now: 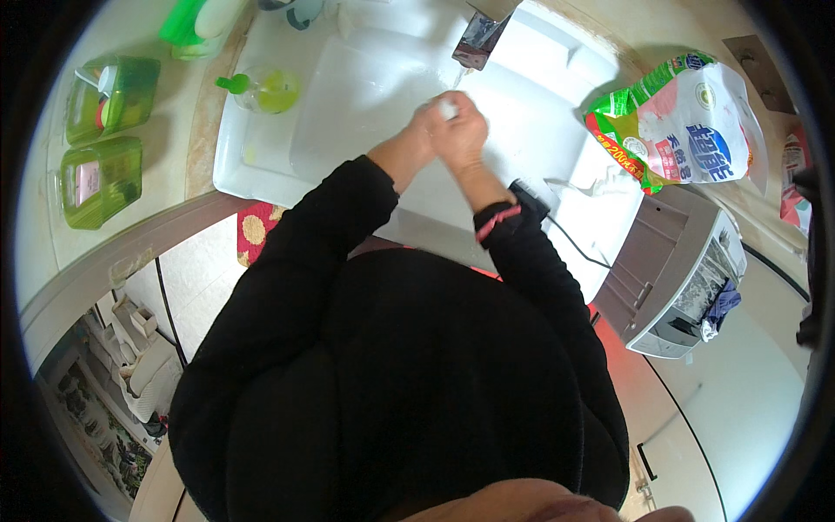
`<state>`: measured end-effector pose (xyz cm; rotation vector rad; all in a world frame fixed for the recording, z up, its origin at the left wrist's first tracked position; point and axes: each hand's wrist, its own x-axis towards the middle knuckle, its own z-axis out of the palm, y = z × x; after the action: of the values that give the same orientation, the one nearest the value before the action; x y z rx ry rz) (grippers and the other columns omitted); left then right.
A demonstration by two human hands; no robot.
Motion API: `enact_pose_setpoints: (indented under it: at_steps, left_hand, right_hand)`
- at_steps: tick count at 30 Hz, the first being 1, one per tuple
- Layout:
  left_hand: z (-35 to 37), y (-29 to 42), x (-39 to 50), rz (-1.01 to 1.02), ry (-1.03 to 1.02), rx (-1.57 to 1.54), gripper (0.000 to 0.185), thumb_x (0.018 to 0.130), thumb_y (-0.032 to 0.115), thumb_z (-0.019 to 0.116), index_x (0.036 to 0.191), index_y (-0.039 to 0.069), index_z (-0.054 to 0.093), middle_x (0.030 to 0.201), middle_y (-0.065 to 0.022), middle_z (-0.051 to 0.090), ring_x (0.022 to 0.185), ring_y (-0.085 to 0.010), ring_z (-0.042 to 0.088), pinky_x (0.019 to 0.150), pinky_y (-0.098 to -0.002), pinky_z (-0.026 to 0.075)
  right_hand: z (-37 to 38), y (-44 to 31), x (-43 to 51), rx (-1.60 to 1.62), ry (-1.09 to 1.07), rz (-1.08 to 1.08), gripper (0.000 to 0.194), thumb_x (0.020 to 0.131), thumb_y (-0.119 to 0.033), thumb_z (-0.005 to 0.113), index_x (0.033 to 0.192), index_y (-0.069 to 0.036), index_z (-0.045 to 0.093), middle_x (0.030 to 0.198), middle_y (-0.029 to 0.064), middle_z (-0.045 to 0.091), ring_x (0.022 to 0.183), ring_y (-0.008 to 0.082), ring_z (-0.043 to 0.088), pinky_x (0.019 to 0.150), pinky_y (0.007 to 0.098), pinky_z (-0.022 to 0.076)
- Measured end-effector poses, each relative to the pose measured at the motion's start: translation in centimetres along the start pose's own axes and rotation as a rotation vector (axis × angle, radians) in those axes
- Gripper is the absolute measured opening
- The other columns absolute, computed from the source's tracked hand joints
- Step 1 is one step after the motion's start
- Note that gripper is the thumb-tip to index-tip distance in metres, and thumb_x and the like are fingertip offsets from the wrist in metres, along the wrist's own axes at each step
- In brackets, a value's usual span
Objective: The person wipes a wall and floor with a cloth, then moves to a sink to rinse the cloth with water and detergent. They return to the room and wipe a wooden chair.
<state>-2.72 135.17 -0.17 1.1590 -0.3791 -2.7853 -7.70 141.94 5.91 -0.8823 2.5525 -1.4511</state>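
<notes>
Over the white sink [365, 104], my left hand [423, 127] and my right hand [466, 134] are pressed together below the chrome tap [481, 42]. A thin stream of water falls from the spout just beyond them. Between the curled fingers of my right hand shows a small white thing [447, 109]; its kind is unclear. The fingers of my left hand are mostly hidden behind the right one. A clear bottle with a green nozzle and yellow-green liquid [277, 91] lies at the sink's left side. White cloth [590, 186] lies at the sink's right side.
A large laundry-detergent bag [685, 124] stands on the right ledge. Two green plastic baskets [117, 140] with small items sit on the left counter [173, 124]. A black object with a cable [531, 199] is by my right wrist. A washing-machine-like appliance [691, 287] stands at right.
</notes>
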Motion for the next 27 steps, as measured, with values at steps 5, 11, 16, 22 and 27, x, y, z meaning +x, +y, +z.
enact_pose_setpoints:
  at_steps: [5, 11, 16, 22, 27]
  left_hand:
    - [1.1, -1.5, 0.0, 0.038, 0.262, -0.006, 0.031, 0.096, 0.025, 0.045, 0.116, 0.002, 0.049, 0.107, -0.0111, 0.057, 0.095, -0.026, 0.059, 0.086, -0.0412, 0.049]
    - [0.4, 0.2, 0.2, 0.007, 0.155, -0.041, 0.032, 0.095, 0.032, 0.048, 0.111, 0.005, 0.051, 0.105, -0.0091, 0.06, 0.097, -0.025, 0.058, 0.085, -0.0435, 0.049]
    - [0.5, 1.5, -0.8, -0.127, 0.187, 0.302, 0.036, 0.093, 0.044, 0.049, 0.111, 0.014, 0.054, 0.104, -0.0053, 0.061, 0.103, -0.0216, 0.057, 0.086, -0.0453, 0.048]
    - [-0.6, 2.0, -0.2, -0.063, -0.021, 0.098, 0.032, 0.093, 0.036, 0.052, 0.115, 0.013, 0.053, 0.106, -0.0053, 0.061, 0.101, -0.0226, 0.059, 0.088, -0.0414, 0.049]
    - [-1.1, -1.4, 1.6, -0.004, -0.036, -0.033, 0.025, 0.093, 0.028, 0.051, 0.108, 0.007, 0.055, 0.104, -0.0066, 0.061, 0.091, -0.0238, 0.062, 0.084, -0.038, 0.051]
  right_hand:
    - [-0.7, 1.0, 0.5, -0.213, -0.054, 0.388, 0.02, 0.077, -0.03, 0.063, 0.086, -0.012, 0.065, 0.08, 0.017, 0.066, 0.078, 0.0359, 0.064, 0.07, 0.0429, 0.05]
    - [0.9, 2.3, -1.2, -0.105, -0.166, 0.201, 0.032, 0.079, -0.041, 0.063, 0.077, -0.01, 0.067, 0.074, 0.019, 0.065, 0.071, 0.037, 0.063, 0.067, 0.043, 0.0502]
    - [-0.5, 4.4, 1.5, -0.013, -0.063, 0.429, 0.022, 0.079, -0.026, 0.066, 0.082, -0.004, 0.067, 0.066, 0.0143, 0.065, 0.062, 0.0264, 0.063, 0.06, 0.0353, 0.0502]
    - [1.9, -0.8, -2.6, 0.295, -0.134, 0.1, 0.009, 0.077, -0.01, 0.064, 0.086, -0.009, 0.065, 0.071, 0.0082, 0.064, 0.062, 0.0186, 0.059, 0.057, 0.0325, 0.0481]
    - [-0.1, -0.1, 0.2, -0.244, 0.024, 0.256, 0.019, 0.081, -0.026, 0.058, 0.096, -0.014, 0.061, 0.069, 0.0122, 0.066, 0.068, 0.0319, 0.065, 0.063, 0.0433, 0.0503]
